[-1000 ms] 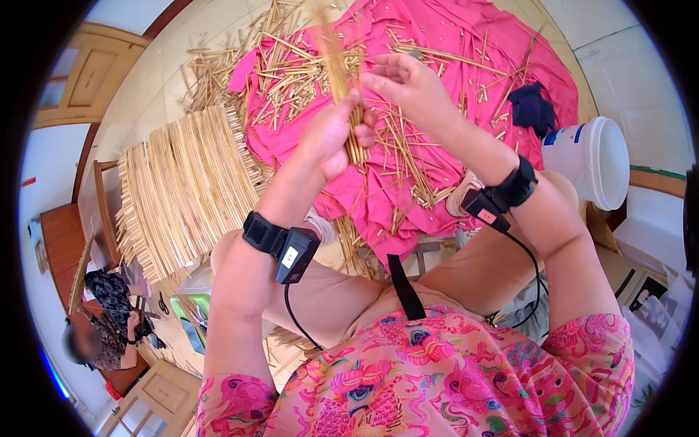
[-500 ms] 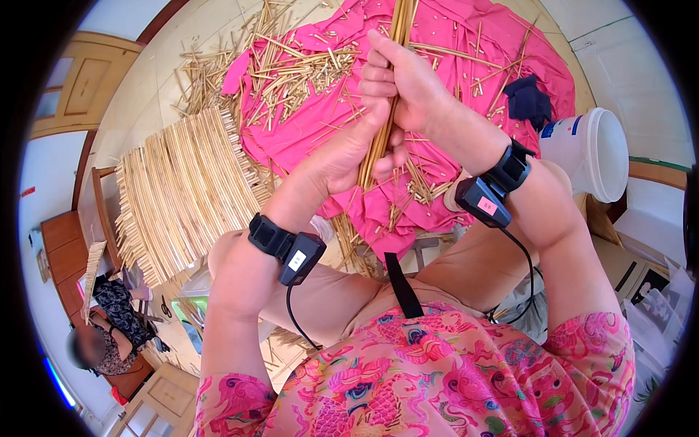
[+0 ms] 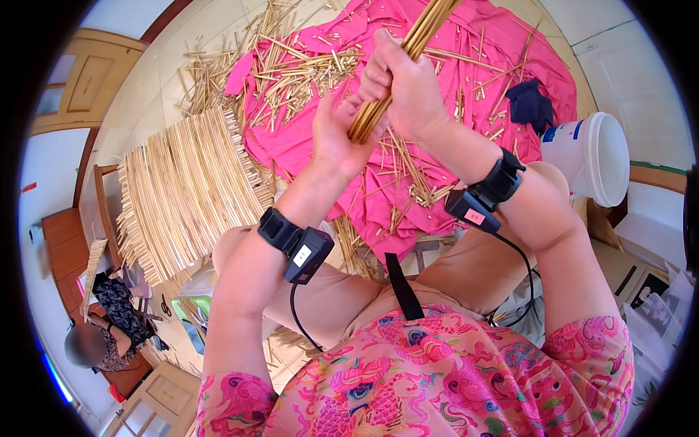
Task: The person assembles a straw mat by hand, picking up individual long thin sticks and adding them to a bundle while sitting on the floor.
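A bundle of long golden straw stalks (image 3: 431, 28) is held up at a slant, its upper end leaning right and running out of view at the top. My right hand (image 3: 411, 91) is closed around the middle of the bundle. Against the bundle's lower ends lies the palm of my left hand (image 3: 336, 138), opened out with the thumb pointing up; its fingers are partly hidden behind the stalks. Below both hands, a pink cloth (image 3: 291, 149) is spread on the floor, strewn with loose and cut stalk pieces (image 3: 320, 69).
To the left lies a large mat of stalks laid side by side (image 3: 189, 193). A white bucket (image 3: 608, 156) lies tipped at the right, beside a dark blue cloth (image 3: 529, 104). More loose stalks (image 3: 196, 76) pile beyond the pink cloth. Another person (image 3: 109, 328) sits at the far left.
The bundle has tilted further to the right and come up. My left hand has let go its wrap around the lower part and opened under the stalk ends.
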### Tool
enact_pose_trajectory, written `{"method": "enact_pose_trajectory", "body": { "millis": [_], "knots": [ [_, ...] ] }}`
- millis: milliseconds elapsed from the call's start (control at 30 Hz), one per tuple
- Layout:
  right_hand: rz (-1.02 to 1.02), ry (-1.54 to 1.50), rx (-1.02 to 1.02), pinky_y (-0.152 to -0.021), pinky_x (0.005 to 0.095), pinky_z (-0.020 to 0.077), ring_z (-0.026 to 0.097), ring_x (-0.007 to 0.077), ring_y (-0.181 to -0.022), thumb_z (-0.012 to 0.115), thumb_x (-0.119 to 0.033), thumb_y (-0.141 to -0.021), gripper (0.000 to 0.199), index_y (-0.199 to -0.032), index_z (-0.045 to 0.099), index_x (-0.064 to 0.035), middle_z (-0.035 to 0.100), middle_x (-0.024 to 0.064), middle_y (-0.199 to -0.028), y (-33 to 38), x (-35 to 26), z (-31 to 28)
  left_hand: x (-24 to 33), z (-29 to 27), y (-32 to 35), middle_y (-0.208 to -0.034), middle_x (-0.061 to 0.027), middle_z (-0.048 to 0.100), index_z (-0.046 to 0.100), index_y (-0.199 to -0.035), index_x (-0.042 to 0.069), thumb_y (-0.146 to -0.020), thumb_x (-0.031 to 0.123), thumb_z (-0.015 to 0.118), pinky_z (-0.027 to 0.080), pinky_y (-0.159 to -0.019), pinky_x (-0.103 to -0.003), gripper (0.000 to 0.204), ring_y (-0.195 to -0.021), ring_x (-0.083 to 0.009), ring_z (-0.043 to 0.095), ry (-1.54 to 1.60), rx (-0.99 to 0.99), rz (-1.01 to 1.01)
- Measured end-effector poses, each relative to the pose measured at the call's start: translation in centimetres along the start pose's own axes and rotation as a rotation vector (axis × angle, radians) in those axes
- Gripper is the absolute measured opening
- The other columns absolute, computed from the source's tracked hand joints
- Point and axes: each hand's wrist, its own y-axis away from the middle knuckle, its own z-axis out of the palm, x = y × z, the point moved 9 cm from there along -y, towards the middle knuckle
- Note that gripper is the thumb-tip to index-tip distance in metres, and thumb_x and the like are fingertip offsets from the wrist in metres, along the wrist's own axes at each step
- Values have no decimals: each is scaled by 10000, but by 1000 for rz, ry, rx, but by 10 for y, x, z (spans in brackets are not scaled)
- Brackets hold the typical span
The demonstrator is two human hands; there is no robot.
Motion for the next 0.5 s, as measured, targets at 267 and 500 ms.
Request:
{"method": "enact_pose_trajectory", "body": {
  "millis": [267, 500],
  "knots": [
    [136, -63, -207, -475, 236, 303, 344, 108, -476, 458, -322, -929, 358, -640, 385, -124, 364, -17, -569, -14, 3, 1, 3, 23, 4, -1055, -110, 570, 466, -1169, 39, -922, 500, 306, 441, -854, -359, 547, -926, -209, 566, -438, -157, -89],
    [368, -204, -206, -525, 279, 390, 411, 131, -564, 486, -350, -923, 387, -643, 340, -126, 354, 2, -604, 3, 27, 18, 13, 31, 19, -912, -100, 618, 532, -1062, 62, -891, 375, 529, 513, -744, -341, 357, -827, -194, 620, -829, -413, -200]
  ]
}}
